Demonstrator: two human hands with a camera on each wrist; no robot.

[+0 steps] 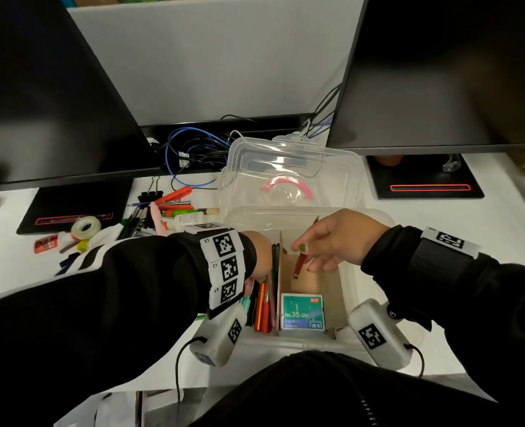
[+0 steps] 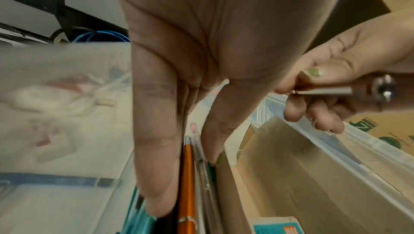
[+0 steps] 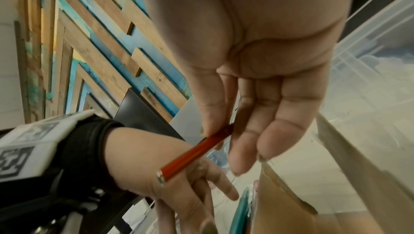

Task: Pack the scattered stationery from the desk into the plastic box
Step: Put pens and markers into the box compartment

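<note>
The clear plastic box (image 1: 289,345) stands open on the desk, its lid (image 1: 292,177) tipped back. A cardboard divider (image 1: 281,272) splits it in two. My left hand (image 1: 261,260) reaches into the left compartment, and its straight fingers (image 2: 156,149) touch the pens there, among them an orange pen (image 2: 187,184). Above the right compartment, my right hand (image 1: 332,241) pinches a red pen (image 1: 299,265) between thumb and index finger, silver tip pointing down. A teal staple box (image 1: 303,312) lies in that compartment near the front.
Loose stationery lies on the desk left of the box: a tape roll (image 1: 86,226), a binder clip (image 1: 150,195), several pens (image 1: 168,211), a glue bottle (image 1: 187,218), a red packet (image 1: 46,243). Two monitors (image 1: 39,103) flank the desk, with cables (image 1: 193,149) behind.
</note>
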